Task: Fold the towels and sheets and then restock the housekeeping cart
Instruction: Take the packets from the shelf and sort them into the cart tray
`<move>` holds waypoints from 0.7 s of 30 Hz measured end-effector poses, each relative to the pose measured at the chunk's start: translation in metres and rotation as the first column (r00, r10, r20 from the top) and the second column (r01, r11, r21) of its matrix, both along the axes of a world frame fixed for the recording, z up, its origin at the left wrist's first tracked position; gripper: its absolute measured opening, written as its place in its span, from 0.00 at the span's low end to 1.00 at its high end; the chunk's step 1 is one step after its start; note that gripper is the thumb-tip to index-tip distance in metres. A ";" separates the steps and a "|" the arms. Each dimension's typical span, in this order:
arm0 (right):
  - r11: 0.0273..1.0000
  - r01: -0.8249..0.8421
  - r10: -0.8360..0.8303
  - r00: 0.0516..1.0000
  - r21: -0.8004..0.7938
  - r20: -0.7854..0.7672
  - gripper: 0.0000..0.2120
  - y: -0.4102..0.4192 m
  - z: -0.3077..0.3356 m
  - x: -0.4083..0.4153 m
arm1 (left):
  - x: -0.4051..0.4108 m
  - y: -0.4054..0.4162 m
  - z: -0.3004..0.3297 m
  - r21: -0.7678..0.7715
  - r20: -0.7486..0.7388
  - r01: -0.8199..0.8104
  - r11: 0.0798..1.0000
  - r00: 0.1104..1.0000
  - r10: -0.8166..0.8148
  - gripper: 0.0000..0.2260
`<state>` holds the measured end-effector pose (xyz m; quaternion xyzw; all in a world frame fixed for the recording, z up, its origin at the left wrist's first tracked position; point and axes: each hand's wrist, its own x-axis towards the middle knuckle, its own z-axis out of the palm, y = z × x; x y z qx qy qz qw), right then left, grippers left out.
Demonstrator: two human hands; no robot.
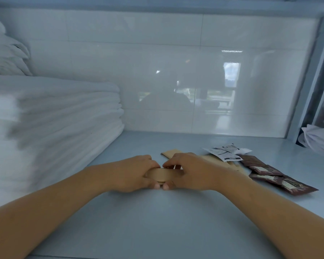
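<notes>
The single head view is looking forward and down from the person's head, sitting close over a pale blue shelf [157, 221] and facing a glossy tiled wall [176, 71]. Both forearms are reaching in from the bottom edge. The fingers [173, 161] are meeting near the middle; folded white towels [60, 116] are blurring to their left.

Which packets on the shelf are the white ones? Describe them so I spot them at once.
Start at the towel stack on the left, then cross the shelf past both hands. The white packets lie at the right, behind the dark brown sachets; only they are white with black print.
</notes>
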<state>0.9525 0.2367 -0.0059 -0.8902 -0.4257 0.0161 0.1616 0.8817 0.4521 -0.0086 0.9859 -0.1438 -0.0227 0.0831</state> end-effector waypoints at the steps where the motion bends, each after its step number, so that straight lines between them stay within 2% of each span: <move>1: 1.000 0.011 -0.012 1.000 -0.007 -0.021 0.30 -0.002 0.002 0.001 | 0.000 0.001 0.001 0.008 0.001 0.000 1.000 1.000 0.000 0.19; 6: 0.998 0.023 -0.027 0.999 -0.066 -0.047 0.23 -0.009 0.005 0.001 | -0.003 -0.001 0.000 0.112 -0.002 0.033 0.993 0.999 -0.033 0.17; 9: 0.997 0.012 -0.014 1.000 -0.072 -0.026 0.19 -0.004 0.000 -0.001 | -0.004 0.000 -0.005 0.151 0.045 0.036 0.988 0.998 -0.044 0.14; 13: 1.000 0.001 -0.001 1.000 -0.001 -0.012 0.16 0.001 -0.003 -0.001 | -0.002 0.001 -0.007 0.105 0.123 0.034 0.994 0.991 -0.047 0.10; 17: 0.999 0.021 -0.019 0.999 -0.042 0.043 0.12 -0.002 -0.004 0.002 | 0.001 0.001 -0.009 0.087 0.107 0.071 0.994 0.991 -0.080 0.08; 19: 0.999 0.021 -0.020 0.999 -0.047 0.036 0.15 -0.002 -0.008 0.001 | 0.002 0.003 -0.010 0.102 0.106 0.062 0.993 0.992 -0.072 0.11; 21: 0.999 0.038 -0.037 0.999 -0.033 0.028 0.23 0.000 -0.012 -0.001 | 0.004 0.006 -0.011 0.079 0.153 0.056 0.995 0.986 -0.068 0.07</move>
